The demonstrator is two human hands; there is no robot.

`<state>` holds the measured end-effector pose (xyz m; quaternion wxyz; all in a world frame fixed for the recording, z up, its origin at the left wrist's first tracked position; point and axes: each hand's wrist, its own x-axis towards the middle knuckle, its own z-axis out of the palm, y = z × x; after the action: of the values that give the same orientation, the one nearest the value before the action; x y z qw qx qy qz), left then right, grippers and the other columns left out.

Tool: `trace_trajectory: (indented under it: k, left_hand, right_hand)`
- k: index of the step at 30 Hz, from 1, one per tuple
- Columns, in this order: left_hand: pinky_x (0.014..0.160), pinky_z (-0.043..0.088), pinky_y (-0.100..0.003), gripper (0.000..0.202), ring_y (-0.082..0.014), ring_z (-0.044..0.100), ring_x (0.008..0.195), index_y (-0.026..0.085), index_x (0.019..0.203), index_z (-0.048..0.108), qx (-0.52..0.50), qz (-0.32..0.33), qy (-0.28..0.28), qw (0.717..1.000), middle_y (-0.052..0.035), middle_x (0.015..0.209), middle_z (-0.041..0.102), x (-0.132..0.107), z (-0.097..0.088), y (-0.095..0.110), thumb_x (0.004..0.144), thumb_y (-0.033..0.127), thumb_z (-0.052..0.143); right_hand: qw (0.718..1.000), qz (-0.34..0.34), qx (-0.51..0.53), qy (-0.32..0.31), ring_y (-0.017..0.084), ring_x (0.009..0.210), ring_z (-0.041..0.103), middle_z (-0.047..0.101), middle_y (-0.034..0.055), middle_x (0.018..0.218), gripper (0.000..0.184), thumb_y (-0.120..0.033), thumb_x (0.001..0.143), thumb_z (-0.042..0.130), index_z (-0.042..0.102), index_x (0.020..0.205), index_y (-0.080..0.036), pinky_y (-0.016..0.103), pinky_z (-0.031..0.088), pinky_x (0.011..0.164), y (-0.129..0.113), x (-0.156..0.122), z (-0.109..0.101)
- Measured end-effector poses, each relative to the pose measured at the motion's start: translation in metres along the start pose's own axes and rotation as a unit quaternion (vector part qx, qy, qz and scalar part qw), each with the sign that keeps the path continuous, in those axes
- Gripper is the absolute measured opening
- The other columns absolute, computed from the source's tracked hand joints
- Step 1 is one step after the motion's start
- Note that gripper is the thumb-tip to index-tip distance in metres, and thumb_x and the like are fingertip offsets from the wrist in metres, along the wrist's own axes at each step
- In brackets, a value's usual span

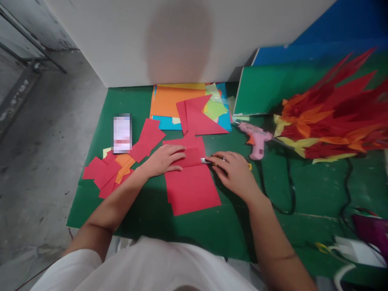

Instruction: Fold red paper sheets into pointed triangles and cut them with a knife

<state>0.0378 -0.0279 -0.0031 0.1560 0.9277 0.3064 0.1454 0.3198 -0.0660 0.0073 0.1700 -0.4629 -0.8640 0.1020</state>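
Note:
My left hand [166, 159] lies flat with its fingers spread, pressing on the left part of the red paper [195, 190] in front of me. The paper is in stacked or folded layers; I cannot tell which. My right hand [232, 171] is closed around a utility knife [207, 160], whose metal blade end touches the right edge of the upper red layer. Most of the knife's body is hidden under my fingers, with a yellow end showing behind them. Just beyond the hands lie large red paper triangles [197, 115].
On the green table [145, 214] lie red paper pieces [104, 171], orange strips [124, 166], a phone [122, 133] and coloured sheets [169, 103]. A pink glue gun [257, 139] with a dark cord rests at right, near a flame-like paper cluster [333, 121]. A white board [121, 44] stands behind.

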Motion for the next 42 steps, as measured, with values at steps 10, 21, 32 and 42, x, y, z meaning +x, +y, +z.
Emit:
trace_trajectory:
  k: [10, 21, 32, 42]
  left_hand:
    - [0.105, 0.039, -0.042, 0.049, -0.0202, 0.052, 0.124, 0.019, 0.127, 0.055, -0.029, -0.018, 0.003, 0.999, -0.0070, 0.134, 0.058, -0.001, 0.005, -0.002, 0.087, 0.003, 0.033]
    - [0.103, 0.041, -0.042, 0.054, -0.0207, 0.051, 0.126, 0.020, 0.131, 0.052, -0.011, -0.015, 0.010, 1.000, -0.0050, 0.138, 0.055, -0.003, 0.008, -0.002, 0.085, 0.000, 0.034]
    - [0.102, 0.040, -0.040, 0.051, -0.0195, 0.053, 0.122, 0.022, 0.128, 0.055, -0.021, -0.046, 0.008, 0.999, -0.0039, 0.137, 0.056, -0.003, 0.008, -0.001, 0.086, 0.001, 0.034]
    - [0.102, 0.039, -0.039, 0.048, -0.0199, 0.053, 0.122, 0.023, 0.127, 0.057, -0.027, -0.057, 0.000, 0.998, -0.0041, 0.136, 0.057, -0.001, 0.006, 0.002, 0.090, 0.005, 0.032]
  right_hand:
    - [0.999, -0.023, -0.013, 0.033, 0.023, 0.090, 0.053, 0.063, 0.0101, 0.098, 0.031, -0.018, 0.095, 0.043, 0.067, 0.114, -0.022, 0.038, 0.042, 0.076, 0.005, 0.001, 0.010]
    - [0.995, -0.050, -0.061, 0.055, 0.023, 0.087, 0.053, 0.063, 0.0101, 0.097, 0.037, -0.008, 0.091, 0.042, 0.069, 0.111, -0.023, 0.036, 0.042, 0.074, 0.017, -0.008, 0.009]
    - [0.997, -0.062, -0.026, 0.039, 0.022, 0.085, 0.053, 0.060, 0.0091, 0.093, 0.039, -0.009, 0.091, 0.042, 0.068, 0.113, -0.027, 0.036, 0.042, 0.072, 0.022, -0.013, 0.007]
    - [0.997, -0.061, -0.029, 0.030, 0.022, 0.086, 0.053, 0.060, 0.0100, 0.092, 0.040, -0.006, 0.090, 0.042, 0.067, 0.115, -0.026, 0.036, 0.041, 0.072, 0.022, -0.023, 0.006]
